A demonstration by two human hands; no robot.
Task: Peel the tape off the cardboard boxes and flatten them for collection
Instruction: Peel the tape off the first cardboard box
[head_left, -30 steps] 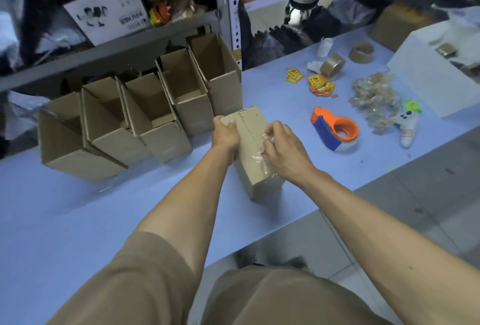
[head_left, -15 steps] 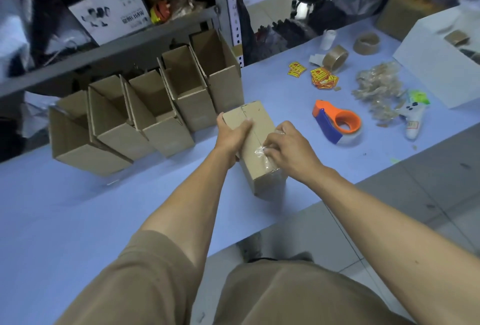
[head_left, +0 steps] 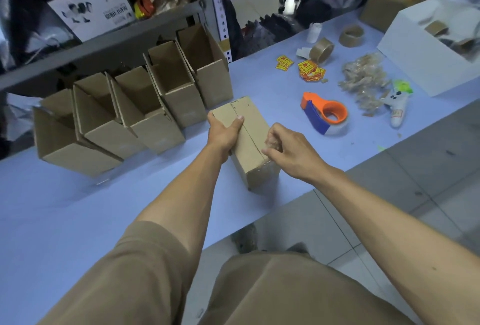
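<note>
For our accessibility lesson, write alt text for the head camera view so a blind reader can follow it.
A person's left hand grips a closed cardboard box on a blue table while the right hand pinches clear tape at its near end. A row of open boxes stands behind, and an orange tape dispenser lies to the right.

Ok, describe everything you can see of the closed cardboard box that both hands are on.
The closed cardboard box is plain brown corrugated card, oblong, lying on the blue table near its front edge, just in front of a row of open boxes. A seam runs lengthwise down its top, where two flaps meet. The left hand grips its left side, thumb over the top. The right hand pinches crinkled clear tape at the near right edge; shiny tape remains at the near corner.
</note>
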